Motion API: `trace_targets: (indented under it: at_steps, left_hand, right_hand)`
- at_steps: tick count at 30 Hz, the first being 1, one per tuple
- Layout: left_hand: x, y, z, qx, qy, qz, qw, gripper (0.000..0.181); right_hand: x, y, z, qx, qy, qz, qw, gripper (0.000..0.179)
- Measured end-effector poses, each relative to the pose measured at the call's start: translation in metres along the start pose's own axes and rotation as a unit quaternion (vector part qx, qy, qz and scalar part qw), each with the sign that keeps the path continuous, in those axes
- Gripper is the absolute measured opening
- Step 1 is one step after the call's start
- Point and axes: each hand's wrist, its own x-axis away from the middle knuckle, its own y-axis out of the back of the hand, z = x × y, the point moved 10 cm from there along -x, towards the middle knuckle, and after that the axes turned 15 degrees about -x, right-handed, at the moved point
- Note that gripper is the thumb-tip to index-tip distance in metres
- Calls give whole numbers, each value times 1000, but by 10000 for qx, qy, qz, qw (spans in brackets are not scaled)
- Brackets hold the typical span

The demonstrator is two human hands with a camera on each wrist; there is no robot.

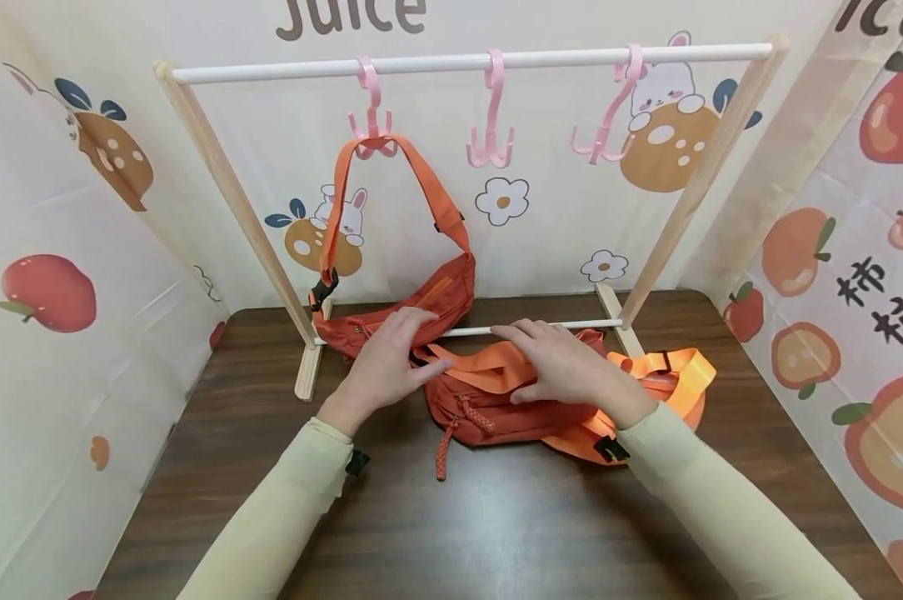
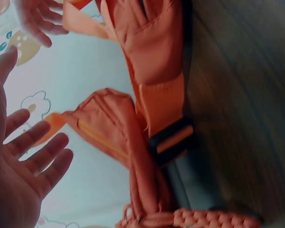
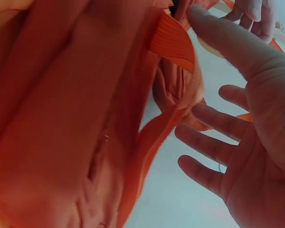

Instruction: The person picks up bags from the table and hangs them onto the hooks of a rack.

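Note:
An orange waist bag (image 1: pixel 444 292) hangs by its strap from the left pink hook (image 1: pixel 375 108), its body low near the tabletop. In the head view my left hand (image 1: pixel 391 358) is in front of this bag's lower part, thumb and fingers spread. A second orange waist bag (image 1: pixel 496 417) lies on the table with braided zipper pulls toward me. Over its strap (image 1: pixel 489 367) hovers my right hand (image 1: pixel 564 367), fingers extended. The wrist views show both palms bare, with the left hand (image 2: pixel 23 166) and right hand (image 3: pixel 261 137) holding nothing.
A white rod (image 1: pixel 436 65) on wooden uprights carries the hooks; the middle hook (image 1: pixel 491 117) and right hook (image 1: pixel 609 112) bear no bag. More bright orange strap (image 1: pixel 691 383) with black buckles lies at the right. Printed fabric walls (image 1: pixel 819 275) enclose the brown table (image 1: pixel 451 542).

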Motion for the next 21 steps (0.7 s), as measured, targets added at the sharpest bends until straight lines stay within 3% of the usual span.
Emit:
trace_targets:
  at_steps: [7,21]
  left_hand:
    - [-2,-26,-9,149,-84,480,9987,83]
    - [-10,-65,-21,88,-69,1210,9926,96]
  right_hand:
    - [1,-10,-1,235,86,53,9997,102]
    - [-5,-18,-2,442,206,-90,9988,92]
